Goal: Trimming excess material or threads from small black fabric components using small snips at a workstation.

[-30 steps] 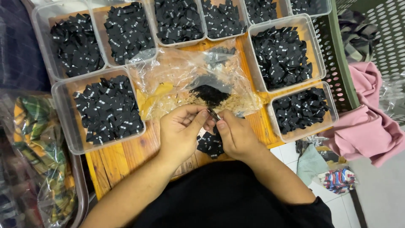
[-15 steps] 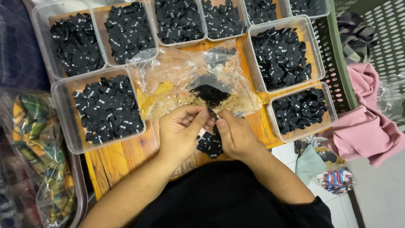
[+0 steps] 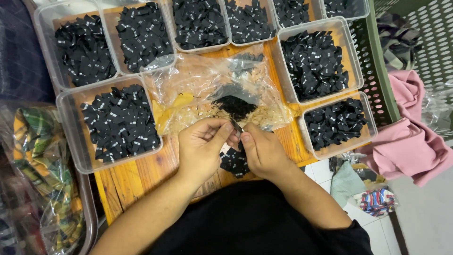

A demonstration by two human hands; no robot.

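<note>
Both hands meet over a slatted wooden board [image 3: 141, 174]. The left hand [image 3: 203, 148] and right hand [image 3: 262, 151] have their fingertips pinched together on a small black label [image 3: 237, 126] held between them, just at the near edge of a crinkled clear plastic bag [image 3: 198, 89]. Beneath the hands lies a loose pile of black fabric labels [image 3: 233, 161]. In the bag, at twelve o'clock from the hands, sits a heap of dark thread scraps [image 3: 234, 106] with pale fluff around it. Clear rectangular plastic tubs ring the bag, each filled with folded black woven labels: one at nine o'clock [image 3: 75, 156], two at two and three o'clock [image 3: 349, 56], more along the top. A pink cloth [image 3: 406, 141] lies at three o'clock, beside a green perforated basket [image 3: 377, 80].
</note>
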